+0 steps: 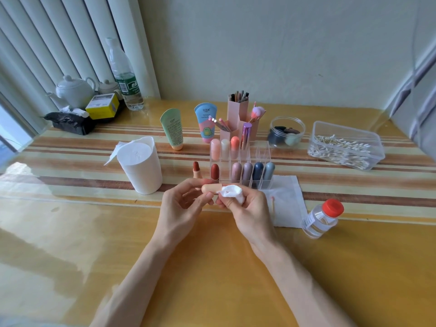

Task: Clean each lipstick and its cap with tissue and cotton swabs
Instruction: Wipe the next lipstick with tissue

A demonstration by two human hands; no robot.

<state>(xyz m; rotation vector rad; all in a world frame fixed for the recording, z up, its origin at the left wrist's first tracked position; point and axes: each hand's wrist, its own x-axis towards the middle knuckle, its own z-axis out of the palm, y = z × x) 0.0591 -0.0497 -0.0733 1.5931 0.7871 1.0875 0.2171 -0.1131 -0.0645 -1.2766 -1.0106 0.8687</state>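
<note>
A head-down view of a glossy yellow table (70,232) under a clear cover, with a band of brown and cream stripes across the far half. A pale wall (259,43) stands behind it and white vertical blinds (59,43) fill the left corner.

Clock directions run from the hands at the centre. At ten o'clock, far back, sit a white teapot (74,90), a water bottle (125,76) and a black tissue pack (70,122). Nearer, also at ten o'clock, stands a white tissue tub (141,168). At twelve o'clock an open red lipstick (196,169) stands upright just left of a clear rack (259,159) of capped lipsticks.

The left hand (181,204) curls its fingers around a peach cap (211,188), held sideways above the table. The right hand (245,206) pinches a crumpled white tissue (231,192) against the cap's right end, which is hidden.

At three o'clock a flat tissue sheet (287,199) lies on the table with a cotton swab (274,206) on it. Just right stands a small bottle (323,218) with a red lid. At two o'clock is a clear box of swabs (344,147).
</note>
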